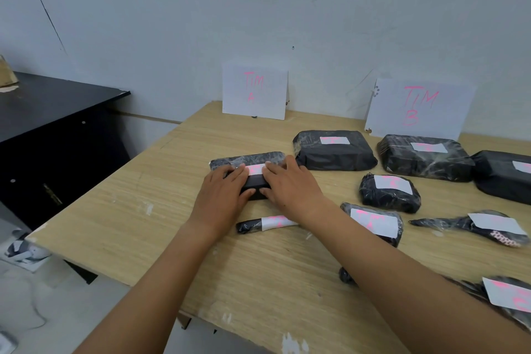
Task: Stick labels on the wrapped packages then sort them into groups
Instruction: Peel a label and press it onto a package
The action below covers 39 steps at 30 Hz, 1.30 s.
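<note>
Black plastic wrap, glossy under clear tape, beneath both palms. Left hand (221, 190) laid flat on the package (258, 157), fingers straight and together, pressing down the left end of a white label (255, 170) with pink writing. Right hand (290, 184) flat likewise on the label's right end, fingers straight. Both thumbs against the package's near side. Nothing gripped by either hand: both spread open, pressing. Package itself flat and oblong, lying on the pale wood-grain desk (138, 210).

Just nearer than the package: a slim black roll (248, 226) banded with a white-and-pink label. Right of the package, almost touching: a bigger black parcel (333, 156), small label on top. Further right of the package: a second large parcel (425, 165), a third (500, 184) cut by the frame edge, a rounded small bundle (388, 197), a flat pouch (373, 221) under a big label, a paddle-shaped wrap (457, 223). Behind the package, propped against the wall: a paper sheet (254, 90) reading "TIM A"; behind and well right, a second sheet (419, 108) reading "TIM B". Left of the package, past the desk edge: a black cabinet (57, 123).
</note>
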Tool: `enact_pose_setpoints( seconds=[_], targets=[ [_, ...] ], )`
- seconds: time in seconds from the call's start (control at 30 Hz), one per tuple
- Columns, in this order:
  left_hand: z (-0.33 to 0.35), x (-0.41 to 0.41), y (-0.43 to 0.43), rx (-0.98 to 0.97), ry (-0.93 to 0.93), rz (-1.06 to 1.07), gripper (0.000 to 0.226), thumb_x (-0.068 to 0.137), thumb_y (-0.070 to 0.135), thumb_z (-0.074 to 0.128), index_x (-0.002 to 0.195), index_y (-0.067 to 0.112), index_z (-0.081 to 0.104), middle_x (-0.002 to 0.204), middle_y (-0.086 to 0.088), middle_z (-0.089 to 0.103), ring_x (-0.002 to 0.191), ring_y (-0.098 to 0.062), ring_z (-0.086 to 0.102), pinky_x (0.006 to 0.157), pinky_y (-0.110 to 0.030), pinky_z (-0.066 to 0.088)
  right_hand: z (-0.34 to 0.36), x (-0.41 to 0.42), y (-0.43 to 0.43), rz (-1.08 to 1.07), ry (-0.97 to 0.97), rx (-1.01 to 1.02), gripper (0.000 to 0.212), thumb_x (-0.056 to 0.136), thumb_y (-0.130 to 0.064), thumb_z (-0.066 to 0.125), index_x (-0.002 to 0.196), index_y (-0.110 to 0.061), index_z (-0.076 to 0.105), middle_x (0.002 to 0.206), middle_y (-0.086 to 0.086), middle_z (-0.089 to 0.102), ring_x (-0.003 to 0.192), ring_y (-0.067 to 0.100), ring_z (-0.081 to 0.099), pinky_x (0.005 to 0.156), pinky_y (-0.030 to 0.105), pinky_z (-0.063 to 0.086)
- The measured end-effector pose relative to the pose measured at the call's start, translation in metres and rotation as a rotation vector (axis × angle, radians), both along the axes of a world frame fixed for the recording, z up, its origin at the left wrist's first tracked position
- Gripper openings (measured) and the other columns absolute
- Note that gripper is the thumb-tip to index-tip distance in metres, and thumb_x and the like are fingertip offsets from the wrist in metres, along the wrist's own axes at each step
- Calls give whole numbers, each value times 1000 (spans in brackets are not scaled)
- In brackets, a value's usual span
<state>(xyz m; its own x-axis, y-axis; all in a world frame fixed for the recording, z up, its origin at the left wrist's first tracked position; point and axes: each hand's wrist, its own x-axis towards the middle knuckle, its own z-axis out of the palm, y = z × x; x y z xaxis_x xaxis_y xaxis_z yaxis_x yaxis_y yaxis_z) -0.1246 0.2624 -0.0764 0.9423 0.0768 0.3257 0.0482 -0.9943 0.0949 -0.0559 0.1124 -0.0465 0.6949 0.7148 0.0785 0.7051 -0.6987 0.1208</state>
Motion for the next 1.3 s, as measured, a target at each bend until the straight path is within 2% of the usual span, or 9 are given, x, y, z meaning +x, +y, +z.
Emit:
enact_pose_setpoints(
  seconds=[0.1, 0.27, 0.37, 0.6, 0.77, 0.87, 0.97, 1.1, 1.3],
  targets=[
    [3, -3, 1, -117, -68, -2, 46, 90, 35, 59, 129, 11, 57, 135, -4, 56, 128, -20, 45, 103, -31, 35, 2, -3, -2, -9, 3, 60, 47, 99, -43, 39, 131, -11, 49, 139, 1, 48, 133, 25, 29, 93, 35, 40],
    [4, -11, -6, -231, -124, 52, 42, 85, 36, 67, 121, 16, 64, 132, -1, 59, 127, -14, 50, 96, -29, 42, 1, -10, -9, -47, -19, 147, 42, 96, -45, 44, 118, -11, 55, 121, 2, 58, 124, 19, 40, 82, 30, 45],
    [2, -14, -9, -224, -164, 55, 38, 84, 34, 69, 117, 15, 65, 125, -1, 63, 116, -17, 57, 89, -31, 46, -3, -14, -12, -45, -30, 184, 42, 96, -44, 45, 123, -12, 50, 125, 3, 53, 120, 20, 41, 82, 30, 44],
    [-1, -12, -11, 4, -136, -45, 44, 83, 21, 71, 126, 17, 60, 122, 0, 65, 110, -30, 60, 87, -41, 50, -8, -19, -9, 13, -69, 125, 43, 101, -36, 36, 140, -19, 35, 146, -2, 36, 129, 28, 31, 86, 38, 38],
    [-1, -12, -11, -22, -84, -33, 41, 94, 29, 54, 134, 19, 52, 137, 2, 54, 127, -24, 46, 102, -38, 38, -4, -19, -9, 18, -125, 78, 42, 100, -38, 34, 134, -15, 44, 138, 1, 47, 124, 29, 38, 97, 41, 30],
    [2, -11, -12, -66, -110, -36, 36, 96, 30, 49, 129, 17, 56, 134, 1, 56, 125, -21, 46, 102, -35, 37, -2, -20, -3, 51, -85, 96, 41, 99, -34, 32, 126, -8, 50, 136, 9, 48, 133, 27, 33, 108, 38, 24],
    [5, -8, -12, -78, -95, -72, 29, 95, 25, 50, 121, 12, 57, 127, -3, 57, 124, -23, 48, 103, -35, 36, 0, -21, -1, 43, 47, 166, 39, 99, -28, 33, 128, -5, 45, 140, 14, 43, 133, 27, 34, 109, 36, 27],
    [5, -8, -14, -181, -53, -135, 37, 99, 22, 42, 136, 16, 44, 139, -1, 47, 131, -18, 40, 111, -37, 32, -6, -18, -4, 81, 5, 147, 50, 99, -32, 35, 144, -12, 27, 151, 8, 31, 135, 25, 31, 108, 37, 26],
    [0, -5, -12, 11, 9, -51, 53, 100, 36, 21, 143, 11, 38, 148, -7, 40, 139, -19, 32, 115, -36, 21, -7, -18, 2, -24, -11, 77, 55, 101, -39, 29, 147, -10, 24, 156, 9, 24, 139, 28, 24, 110, 42, 23]
  ],
)
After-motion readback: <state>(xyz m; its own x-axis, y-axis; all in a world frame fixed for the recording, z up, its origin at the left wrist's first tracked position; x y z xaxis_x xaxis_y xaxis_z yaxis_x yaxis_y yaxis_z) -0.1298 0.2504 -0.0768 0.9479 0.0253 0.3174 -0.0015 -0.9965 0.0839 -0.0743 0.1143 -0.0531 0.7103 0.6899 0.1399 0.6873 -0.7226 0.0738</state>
